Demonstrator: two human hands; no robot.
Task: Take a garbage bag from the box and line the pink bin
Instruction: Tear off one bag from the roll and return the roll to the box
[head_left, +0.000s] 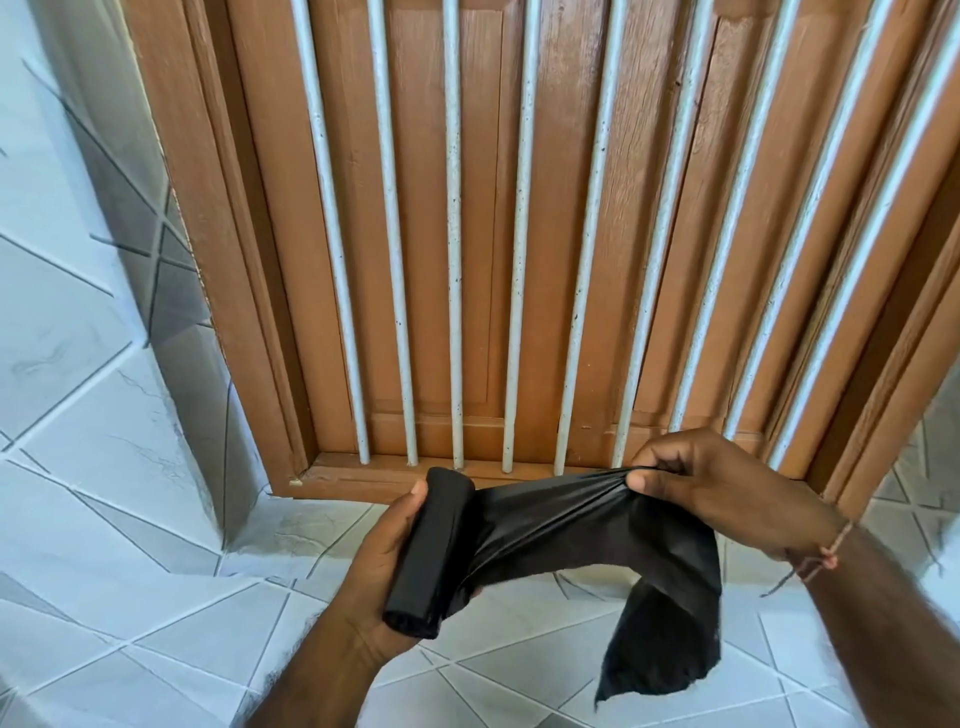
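Lower centre of the frame: the left hand (384, 561) is wrapped around a black roll of garbage bags (428, 553), while the right hand (711, 488) pinches the free end of the outermost bag (597, 525) between thumb and fingers, stretching it taut. The film looks thin, light, soft and probably slippery; a grip near the gathered edge seems best. Neither box nor pink bin is visible. Behind: wooden shutters (478, 234) with white bars (454, 234).
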